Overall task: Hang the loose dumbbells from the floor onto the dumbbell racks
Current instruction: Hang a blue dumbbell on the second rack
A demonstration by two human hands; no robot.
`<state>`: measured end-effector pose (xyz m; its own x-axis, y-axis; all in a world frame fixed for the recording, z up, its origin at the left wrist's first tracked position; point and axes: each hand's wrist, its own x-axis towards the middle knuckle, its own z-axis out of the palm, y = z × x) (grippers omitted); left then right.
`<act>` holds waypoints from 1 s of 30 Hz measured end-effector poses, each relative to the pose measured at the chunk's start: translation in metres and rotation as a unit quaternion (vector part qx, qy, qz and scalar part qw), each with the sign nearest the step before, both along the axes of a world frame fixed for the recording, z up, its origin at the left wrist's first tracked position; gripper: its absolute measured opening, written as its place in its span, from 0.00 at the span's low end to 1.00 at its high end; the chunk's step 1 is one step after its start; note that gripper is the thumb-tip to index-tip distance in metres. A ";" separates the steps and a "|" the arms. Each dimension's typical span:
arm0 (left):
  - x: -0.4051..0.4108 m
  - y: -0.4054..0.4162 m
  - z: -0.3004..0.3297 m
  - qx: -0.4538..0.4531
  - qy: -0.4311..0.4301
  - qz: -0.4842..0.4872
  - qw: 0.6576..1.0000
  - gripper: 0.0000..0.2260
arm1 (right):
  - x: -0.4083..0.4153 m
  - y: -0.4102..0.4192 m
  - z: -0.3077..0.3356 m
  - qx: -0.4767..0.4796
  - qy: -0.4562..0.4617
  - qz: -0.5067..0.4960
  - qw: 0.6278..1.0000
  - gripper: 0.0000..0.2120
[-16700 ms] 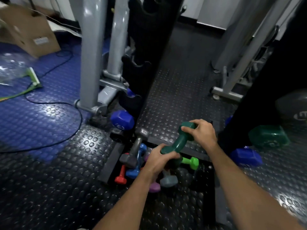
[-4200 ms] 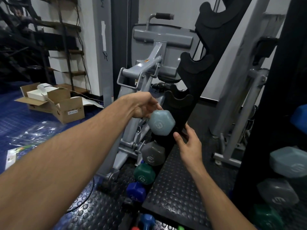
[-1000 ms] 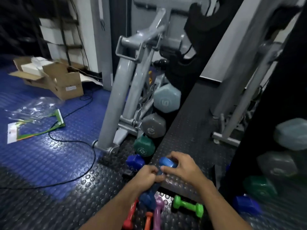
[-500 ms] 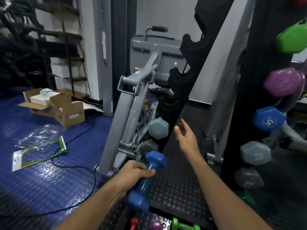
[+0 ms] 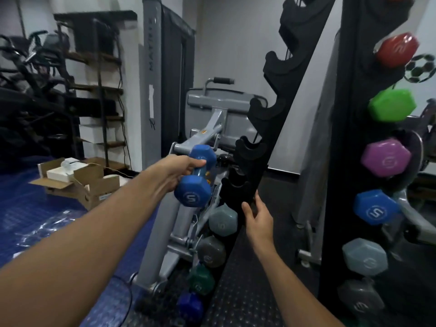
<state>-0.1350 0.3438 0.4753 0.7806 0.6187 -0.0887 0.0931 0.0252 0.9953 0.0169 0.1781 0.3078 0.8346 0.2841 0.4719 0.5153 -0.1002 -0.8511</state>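
My left hand (image 5: 177,170) grips a blue dumbbell (image 5: 197,178) marked 5 by its handle, holding it up just left of the left black rack (image 5: 271,128). My right hand (image 5: 258,218) rests with straight fingers on that rack's edge, beside an empty hook. Below on this rack hang a light grey-blue dumbbell (image 5: 223,220), a dark grey one (image 5: 211,252), a green one (image 5: 200,279) and a dark blue one (image 5: 190,308). The right rack (image 5: 349,138) carries several dumbbells: red (image 5: 397,49), green (image 5: 391,105), purple (image 5: 387,158), blue (image 5: 375,207) and greys below.
A grey exercise machine (image 5: 200,142) stands right behind the left rack. An open cardboard box (image 5: 77,182) and plastic wrap (image 5: 35,227) lie on the blue floor at left. Black studded matting (image 5: 247,291) runs between the two racks.
My left hand has lifted the blue dumbbell from low down to the height of the rack's empty hooks. My right hand has moved onto the rack's edge. My view has tilted upward.
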 end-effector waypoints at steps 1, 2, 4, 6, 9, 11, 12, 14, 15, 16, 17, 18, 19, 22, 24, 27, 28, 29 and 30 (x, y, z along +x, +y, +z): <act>0.009 0.001 0.007 0.005 0.000 -0.004 1.000 0.12 | 0.000 0.001 -0.001 0.005 -0.006 -0.003 1.000 0.30; 0.019 0.001 0.010 0.008 0.007 -0.011 1.000 0.12 | 0.001 0.001 -0.003 0.008 -0.009 -0.005 1.000 0.30; 0.040 0.002 0.016 0.000 0.021 -0.022 1.000 0.10 | 0.003 0.004 -0.005 0.017 -0.014 -0.006 1.000 0.30; 0.057 0.001 0.021 -0.014 0.035 -0.033 0.999 0.06 | 0.007 0.006 -0.006 0.020 -0.014 -0.006 1.000 0.30; 0.077 -0.002 0.026 -0.003 0.058 -0.045 0.997 0.10 | 0.011 0.006 -0.009 0.031 -0.020 -0.002 0.999 0.31; 0.090 -0.004 0.026 -0.001 0.077 -0.062 0.995 0.11 | 0.014 0.005 -0.010 0.029 -0.017 0.001 0.999 0.32; 0.096 -0.005 0.027 0.000 0.085 -0.061 0.994 0.10 | 0.017 0.004 -0.010 0.032 -0.012 0.004 0.999 0.31; 0.105 -0.008 0.026 0.001 0.095 -0.059 0.994 0.05 | 0.020 0.003 -0.010 0.036 -0.002 0.017 0.999 0.30; 0.108 -0.009 0.024 0.004 0.098 -0.057 0.994 0.05 | 0.021 0.003 -0.010 0.036 0.000 0.023 0.999 0.29; 0.110 -0.010 0.021 0.012 0.103 -0.058 0.993 0.07 | 0.022 0.003 -0.010 0.034 0.001 0.027 0.999 0.29; 0.112 -0.010 0.018 0.020 0.111 -0.059 0.992 0.10 | 0.023 0.002 -0.011 0.033 0.002 0.028 0.999 0.29; 0.114 -0.009 0.016 0.026 0.116 -0.057 0.991 0.11 | 0.023 0.002 -0.010 0.030 0.002 0.028 0.999 0.29; 0.116 -0.008 0.016 0.028 0.119 -0.050 0.991 0.13 | 0.023 0.003 -0.010 0.027 0.003 0.026 0.999 0.29; 0.116 -0.007 0.017 0.036 0.109 -0.048 0.992 0.16 | 0.021 0.003 -0.009 0.028 0.008 0.019 0.999 0.28; 0.114 -0.010 0.017 0.050 0.094 -0.062 0.992 0.15 | 0.018 0.003 -0.009 0.030 0.010 0.019 0.999 0.28; 0.114 -0.016 0.012 0.088 0.085 -0.083 0.989 0.12 | 0.014 0.003 -0.006 0.031 0.022 0.018 0.999 0.25; 0.116 -0.017 0.009 0.107 0.081 -0.083 0.987 0.12 | 0.013 0.002 -0.005 0.031 0.024 0.017 0.999 0.25; 0.117 -0.017 0.007 0.123 0.077 -0.078 0.986 0.11 | 0.012 0.002 -0.005 0.031 0.024 0.018 0.999 0.25; 0.118 -0.016 0.004 0.134 0.071 -0.074 0.986 0.10 | 0.010 0.001 -0.003 0.030 0.024 0.018 0.999 0.25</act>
